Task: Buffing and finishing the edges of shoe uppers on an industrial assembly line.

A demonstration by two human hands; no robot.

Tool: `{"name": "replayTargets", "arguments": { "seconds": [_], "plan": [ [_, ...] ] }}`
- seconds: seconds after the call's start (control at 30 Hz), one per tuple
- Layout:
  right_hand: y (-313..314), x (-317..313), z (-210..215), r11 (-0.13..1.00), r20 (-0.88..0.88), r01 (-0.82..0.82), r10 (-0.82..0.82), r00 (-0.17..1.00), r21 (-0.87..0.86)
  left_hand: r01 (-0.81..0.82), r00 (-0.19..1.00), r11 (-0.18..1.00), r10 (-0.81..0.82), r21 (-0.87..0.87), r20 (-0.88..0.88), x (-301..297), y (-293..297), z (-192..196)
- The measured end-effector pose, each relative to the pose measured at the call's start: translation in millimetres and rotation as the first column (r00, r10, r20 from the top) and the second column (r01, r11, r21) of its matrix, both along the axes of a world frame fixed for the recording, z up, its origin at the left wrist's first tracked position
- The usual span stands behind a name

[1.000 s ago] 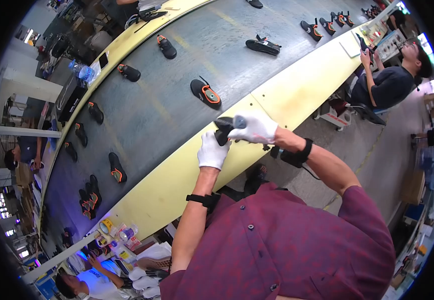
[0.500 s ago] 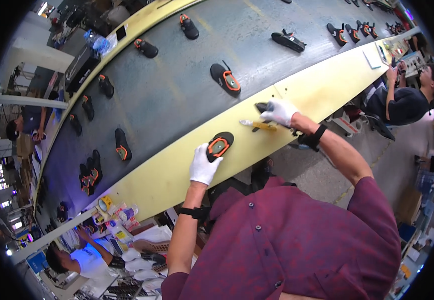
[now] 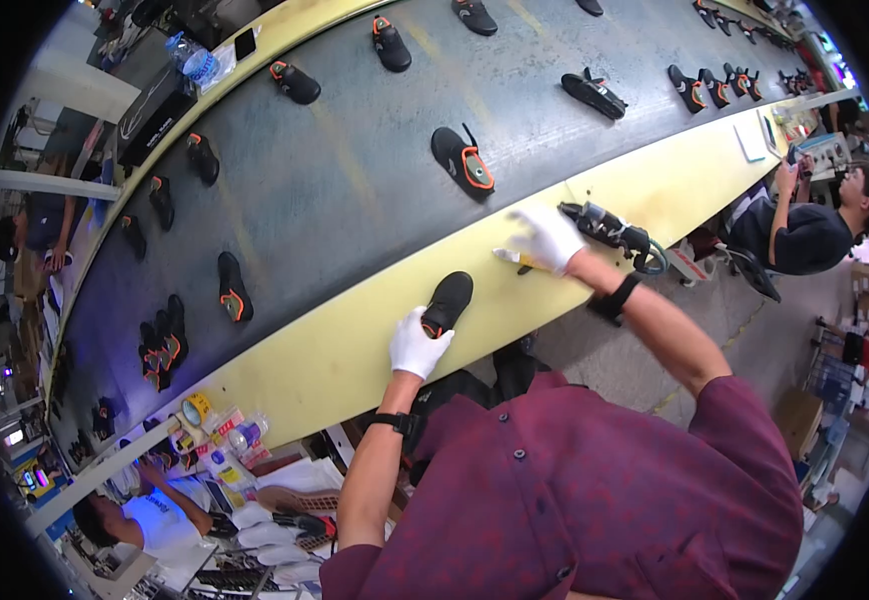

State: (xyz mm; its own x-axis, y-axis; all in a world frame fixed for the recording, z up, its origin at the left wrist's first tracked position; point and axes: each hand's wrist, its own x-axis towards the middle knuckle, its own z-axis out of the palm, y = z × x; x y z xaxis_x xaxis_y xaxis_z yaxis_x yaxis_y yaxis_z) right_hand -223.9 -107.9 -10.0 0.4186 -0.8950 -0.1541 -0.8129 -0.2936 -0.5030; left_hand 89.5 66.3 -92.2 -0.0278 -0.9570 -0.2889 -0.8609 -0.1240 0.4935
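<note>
My left hand (image 3: 418, 345) grips a black low-top shoe (image 3: 449, 301) at frame centre on the yellow surface (image 3: 335, 360). My right hand (image 3: 547, 238), blurred, pinches a small yellow tool (image 3: 511, 258). I'd keep the shoe flat and steady.

Right hand (image 3: 547, 237) blurred; its yellow tool (image 3: 511, 259) mostly hidden

A shoe factory floor: a long grey conveyor belt (image 3: 355, 190) edged in yellow carries spaced-out black shoes (image 3: 463, 160) past seated workers (image 3: 805, 235) at far right, with tape and bottles (image 3: 217, 440) cluttering a bench near left.
</note>
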Motion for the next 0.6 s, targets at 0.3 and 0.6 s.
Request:
{"name": "replayTargets", "arguments": {
  "seconds": [0.3, 0.6],
  "plan": [
    [8, 172, -69, 0.718, 0.488, 0.026, -0.499, 0.716, 0.696, -0.315, 0.530, 0.873, 0.488, 0.373, -0.693, 27, -13, 12],
    [-133, 107, -106, 0.879, 0.132, 0.451, -0.434, 0.891, -0.154, -0.644, 0.696, 0.750, 0.655, 0.147, -0.295, 162, -139, 9]
  ]
}}
